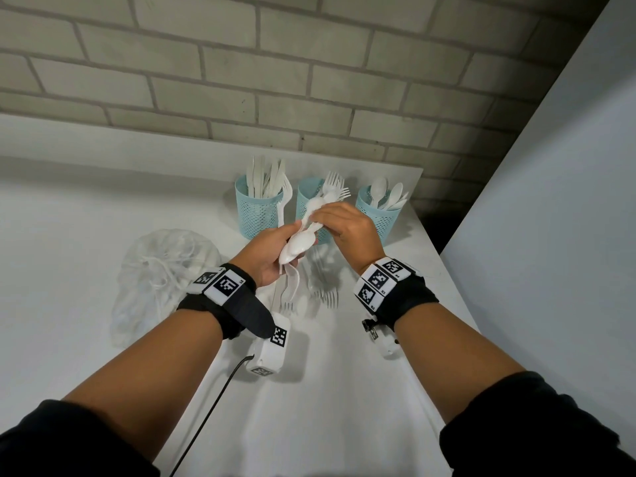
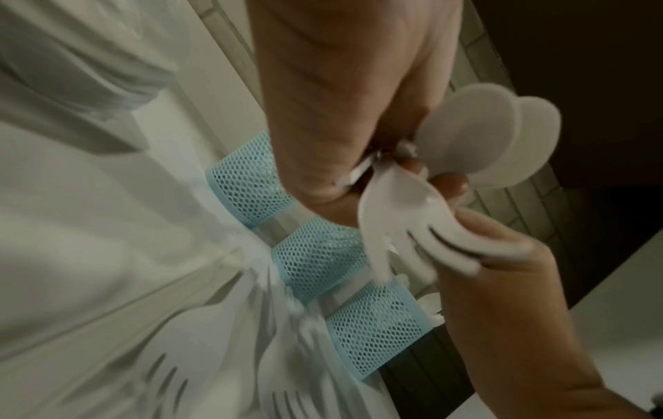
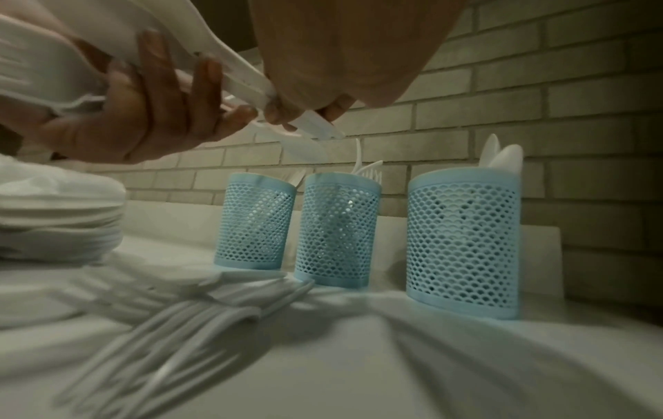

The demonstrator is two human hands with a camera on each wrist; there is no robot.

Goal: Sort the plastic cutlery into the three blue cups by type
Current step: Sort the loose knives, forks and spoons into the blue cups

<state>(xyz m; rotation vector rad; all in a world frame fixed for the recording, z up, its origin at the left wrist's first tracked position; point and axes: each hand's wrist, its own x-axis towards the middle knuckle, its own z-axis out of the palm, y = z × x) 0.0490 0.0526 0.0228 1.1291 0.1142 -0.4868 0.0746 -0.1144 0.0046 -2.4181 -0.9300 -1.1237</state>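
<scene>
Three blue mesh cups stand in a row at the back: the left cup [image 1: 258, 210] holds knives, the middle cup [image 1: 307, 197] forks, the right cup [image 1: 378, 216] spoons. In front of the middle cup my left hand [image 1: 287, 237] grips a bundle of white cutlery [image 1: 299, 244] with the spoon bowls pointing toward me. My right hand [image 1: 321, 218] pinches the far handle ends of that bundle. In the left wrist view two spoon bowls [image 2: 477, 141] and a fork head [image 2: 412, 226] stick out of the grip. More loose forks [image 1: 323, 292] lie on the white table beneath my hands.
A crumpled clear plastic bag [image 1: 165, 280] lies left of my hands. A brick wall [image 1: 309, 80] backs the table, and a white panel [image 1: 550, 218] stands along its right edge. The table's near right edge [image 1: 461, 304] drops off beside my right wrist.
</scene>
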